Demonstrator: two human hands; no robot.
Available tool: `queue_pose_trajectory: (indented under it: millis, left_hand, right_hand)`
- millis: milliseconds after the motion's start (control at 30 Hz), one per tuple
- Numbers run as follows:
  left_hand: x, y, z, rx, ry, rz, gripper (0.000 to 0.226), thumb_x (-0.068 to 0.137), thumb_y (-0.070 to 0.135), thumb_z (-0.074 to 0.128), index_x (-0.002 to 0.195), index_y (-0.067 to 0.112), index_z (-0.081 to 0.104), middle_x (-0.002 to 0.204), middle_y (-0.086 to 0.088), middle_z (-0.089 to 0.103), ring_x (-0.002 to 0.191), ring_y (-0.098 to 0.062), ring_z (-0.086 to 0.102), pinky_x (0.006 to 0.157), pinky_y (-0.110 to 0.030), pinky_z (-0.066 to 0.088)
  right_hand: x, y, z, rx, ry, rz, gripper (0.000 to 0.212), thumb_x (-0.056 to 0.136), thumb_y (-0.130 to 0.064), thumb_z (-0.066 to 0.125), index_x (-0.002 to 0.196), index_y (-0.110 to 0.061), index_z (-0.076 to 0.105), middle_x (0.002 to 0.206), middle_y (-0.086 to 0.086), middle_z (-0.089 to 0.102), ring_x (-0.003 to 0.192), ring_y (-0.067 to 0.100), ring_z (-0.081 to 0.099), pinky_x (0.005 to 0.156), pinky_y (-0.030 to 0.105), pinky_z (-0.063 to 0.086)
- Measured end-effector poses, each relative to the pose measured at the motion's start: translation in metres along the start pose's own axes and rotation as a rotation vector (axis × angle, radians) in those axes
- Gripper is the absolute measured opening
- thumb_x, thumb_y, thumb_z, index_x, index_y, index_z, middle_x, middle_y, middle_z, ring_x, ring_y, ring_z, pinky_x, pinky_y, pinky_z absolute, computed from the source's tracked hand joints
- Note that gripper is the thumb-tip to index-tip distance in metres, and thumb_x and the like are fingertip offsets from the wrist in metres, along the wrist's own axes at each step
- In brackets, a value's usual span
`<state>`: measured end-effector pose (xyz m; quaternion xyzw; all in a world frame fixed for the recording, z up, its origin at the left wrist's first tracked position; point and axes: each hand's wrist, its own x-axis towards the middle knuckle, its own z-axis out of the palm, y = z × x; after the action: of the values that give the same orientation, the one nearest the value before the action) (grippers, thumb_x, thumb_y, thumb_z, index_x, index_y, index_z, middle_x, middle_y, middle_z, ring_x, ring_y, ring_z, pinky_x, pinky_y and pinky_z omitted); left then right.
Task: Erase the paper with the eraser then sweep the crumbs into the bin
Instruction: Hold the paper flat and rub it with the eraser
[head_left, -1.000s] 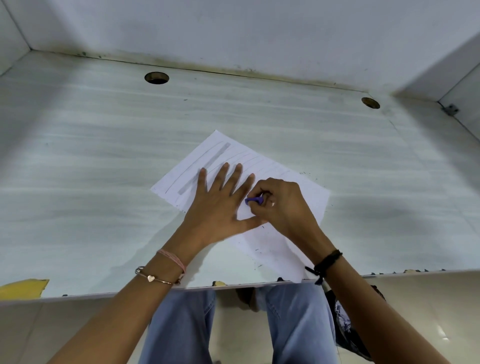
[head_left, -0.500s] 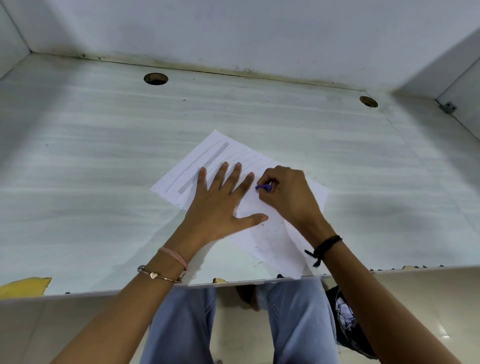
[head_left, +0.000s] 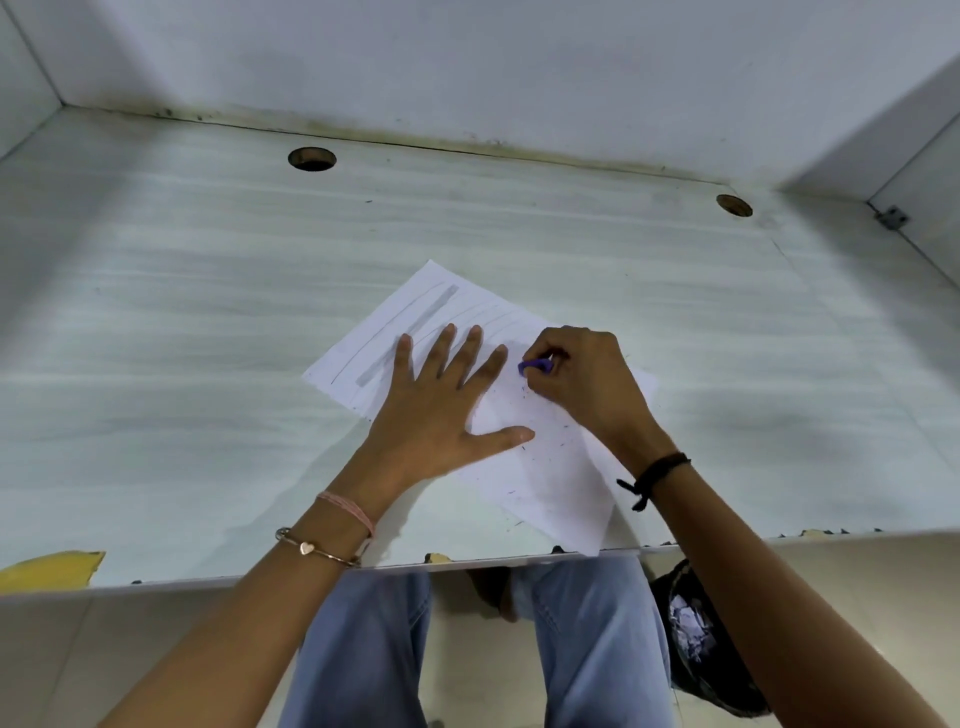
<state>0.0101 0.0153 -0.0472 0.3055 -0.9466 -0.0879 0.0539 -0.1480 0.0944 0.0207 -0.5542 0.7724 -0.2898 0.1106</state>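
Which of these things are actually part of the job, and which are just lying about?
In use: white lined paper sheet, small purple eraser, dark eraser crumbs, black floor bin, left hand, right hand.
Lying about: yellow scrap, round desk hole, grey metal bracket.

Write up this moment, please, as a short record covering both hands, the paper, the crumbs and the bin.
paper: askew on the table; grey strokes at its far end
left hand: flat on the paper, fingers spread
right hand: pinches the purple eraser on the paper
crumbs: dark specks on the paper's near half
bin: dark, on the floor beside the right leg
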Motion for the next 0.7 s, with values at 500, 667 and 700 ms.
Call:
queue_pose_trajectory:
  millis: [500,667,700]
  left_hand:
    - [0.000,-0.001,0.000,0.007,-0.006,0.005,0.103,0.068,0.091,-0.001,0.154,0.036,-0.009,0.163,0.002,-0.017,0.149,-0.021,-0.020,0.116,-0.060,-0.011]
    - [0.000,0.001,-0.002,0.022,-0.026,0.002,0.104,0.066,0.090,-0.004,0.154,0.035,-0.009,0.162,0.002,-0.018,0.149,-0.022,-0.020,0.116,-0.061,-0.010]
    - [0.000,0.001,-0.003,0.029,-0.024,0.005,0.105,0.066,0.090,-0.004,0.155,0.035,-0.009,0.162,0.002,-0.018,0.149,-0.022,-0.020,0.116,-0.061,-0.010]
  right_hand:
    - [-0.009,-0.003,0.006,0.010,-0.068,-0.080,0.011,0.071,-0.004,0.069,0.079,-0.012,0.071,0.071,-0.002,0.064,0.062,0.009,0.052,0.060,0.021,0.042]
    - [-0.014,-0.011,0.011,-0.020,-0.084,-0.133,0.010,0.072,-0.005,0.067,0.078,-0.012,0.069,0.067,-0.008,0.058,0.060,0.005,0.050,0.058,0.015,0.037]
    - [-0.019,-0.013,0.011,-0.018,-0.125,-0.160,0.009,0.073,-0.005,0.067,0.078,-0.012,0.069,0.067,-0.008,0.058,0.061,0.006,0.051,0.059,0.016,0.039]
